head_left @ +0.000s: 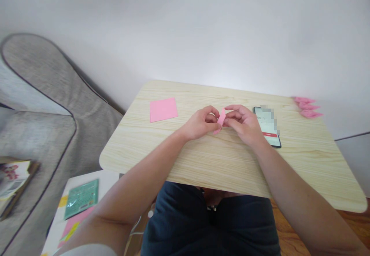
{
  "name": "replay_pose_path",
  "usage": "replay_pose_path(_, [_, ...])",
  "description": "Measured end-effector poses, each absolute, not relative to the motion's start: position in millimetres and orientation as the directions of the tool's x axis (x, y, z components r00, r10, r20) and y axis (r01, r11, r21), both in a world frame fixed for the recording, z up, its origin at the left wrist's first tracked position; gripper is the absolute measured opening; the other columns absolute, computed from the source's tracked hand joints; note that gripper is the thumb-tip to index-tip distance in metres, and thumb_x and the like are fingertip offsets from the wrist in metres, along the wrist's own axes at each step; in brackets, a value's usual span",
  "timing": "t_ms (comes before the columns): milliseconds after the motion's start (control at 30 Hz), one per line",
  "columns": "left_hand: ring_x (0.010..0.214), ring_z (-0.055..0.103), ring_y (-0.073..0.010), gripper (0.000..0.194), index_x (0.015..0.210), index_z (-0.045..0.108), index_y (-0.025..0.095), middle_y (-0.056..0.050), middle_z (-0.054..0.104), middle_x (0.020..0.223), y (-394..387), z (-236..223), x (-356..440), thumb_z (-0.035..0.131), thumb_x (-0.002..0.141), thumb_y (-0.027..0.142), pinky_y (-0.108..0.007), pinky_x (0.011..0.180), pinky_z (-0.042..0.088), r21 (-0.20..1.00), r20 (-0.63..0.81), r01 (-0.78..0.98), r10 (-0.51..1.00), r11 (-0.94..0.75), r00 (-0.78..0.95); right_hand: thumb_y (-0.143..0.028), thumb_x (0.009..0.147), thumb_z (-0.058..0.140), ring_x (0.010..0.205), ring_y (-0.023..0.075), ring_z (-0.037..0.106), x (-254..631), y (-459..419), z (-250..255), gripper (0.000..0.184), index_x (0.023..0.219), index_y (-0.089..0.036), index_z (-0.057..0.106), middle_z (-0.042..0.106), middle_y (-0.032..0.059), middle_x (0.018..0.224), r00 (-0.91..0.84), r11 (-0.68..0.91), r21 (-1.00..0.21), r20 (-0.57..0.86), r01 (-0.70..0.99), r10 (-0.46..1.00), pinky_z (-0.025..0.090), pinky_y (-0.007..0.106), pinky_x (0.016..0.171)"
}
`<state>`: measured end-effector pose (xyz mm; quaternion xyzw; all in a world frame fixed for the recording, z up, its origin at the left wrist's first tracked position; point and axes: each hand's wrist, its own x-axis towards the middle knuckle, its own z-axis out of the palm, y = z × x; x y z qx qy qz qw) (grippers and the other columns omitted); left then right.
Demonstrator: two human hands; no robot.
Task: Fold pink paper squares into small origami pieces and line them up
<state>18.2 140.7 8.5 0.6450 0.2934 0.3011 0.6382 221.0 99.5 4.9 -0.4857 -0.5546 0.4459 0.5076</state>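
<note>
A small folded strip of pink paper point(222, 117) is held between my two hands above the middle of the wooden table point(219, 163). My left hand point(202, 122) pinches its left side between thumb and curled fingers. From the other side, the thumb and fingertips of my right hand point(242, 122) close on the paper's right edge. The fingers partly cover the paper, so its full folded form is hidden. To the left lies a flat stack of pink square paper point(163, 109). Several folded pink paper pieces point(308, 107) with pointed tips sit at the far right.
A phone point(267, 127) with a lit screen lies just right of my right hand. The white wall point(202, 36) rises behind the table. At left are a grey sofa point(58, 106) and a low white surface with a green packet point(82, 198).
</note>
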Motion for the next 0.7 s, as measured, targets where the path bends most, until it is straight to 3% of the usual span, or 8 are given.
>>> replay_pose_path(167, [0.059,0.054,-0.008,0.024,0.091,0.053,0.018,0.004,0.061,0.065,135.7,14.6,21.9,0.072,0.09,0.034,-0.023,0.062,0.04,0.995,0.068,-0.097,0.769,-0.007,0.636,-0.026,0.077,0.08,0.084,0.0207,0.076,219.8,99.0,0.5,0.029,0.104,-0.023,0.07,0.079,0.0025,0.092,-0.038,0.14,-0.982,0.136,0.13,0.99,0.061,0.037,0.082])
replay_pose_path(333, [0.061,0.056,-0.0086,0.032,0.089,0.057,0.017,0.0,0.065,0.072,136.4,14.9,22.2,0.079,0.085,0.04,-0.023,0.061,0.04,0.996,0.075,-0.078,0.809,-0.035,0.583,-0.029,0.081,0.077,0.081,0.02,0.074,218.2,95.7,5.0,0.015,0.095,-0.022,0.076,0.08,0.0038,0.09,-0.032,0.152,-0.962,0.149,0.229,0.988,0.059,0.035,0.077])
replay_pose_path(700, [0.063,0.059,-0.0101,0.03,0.09,0.064,0.016,0.0,0.067,0.072,137.2,14.3,23.0,0.08,0.082,0.039,-0.023,0.06,0.043,0.993,0.102,-0.001,0.872,-0.116,0.48,-0.03,0.083,0.072,0.073,0.0189,0.071,219.0,94.4,7.3,0.014,0.091,-0.022,0.08,0.08,0.0034,0.084,0.012,0.153,-0.9,0.173,0.408,0.985,0.055,0.032,0.067])
